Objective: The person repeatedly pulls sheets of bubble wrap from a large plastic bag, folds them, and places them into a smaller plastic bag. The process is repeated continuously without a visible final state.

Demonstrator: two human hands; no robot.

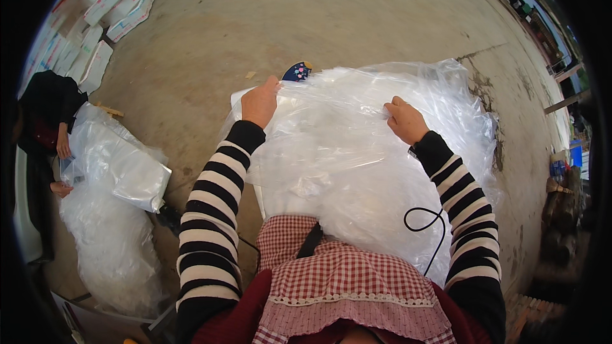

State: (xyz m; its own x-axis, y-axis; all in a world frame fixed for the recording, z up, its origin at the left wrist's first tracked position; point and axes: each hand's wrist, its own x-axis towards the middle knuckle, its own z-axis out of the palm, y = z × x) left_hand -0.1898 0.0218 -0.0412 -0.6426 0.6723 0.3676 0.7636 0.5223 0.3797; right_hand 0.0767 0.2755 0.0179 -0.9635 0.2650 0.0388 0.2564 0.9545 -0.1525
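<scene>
A large heap of clear plastic sheeting or bags (349,153) spreads over my lap and in front of me. My left hand (260,104) pinches the film near its far left edge. Farther right, my right hand (405,119) grips another part of the same film with curled fingers. Between the two hands the plastic is drawn out in wrinkles. White flat sheets show under the clear layers at the left side. A patterned dark blue shoe (297,71) sticks out beyond the far edge. A thin black cord (442,229) loops beside my right forearm.
At left, another person's hand (63,141) handles clear plastic above a stack of flat bags (138,172). A second plastic heap (114,253) lies nearer. White foam boxes (110,0) are piled far left. Concrete floor (334,19) stretches ahead; a broom (559,186) stands at right.
</scene>
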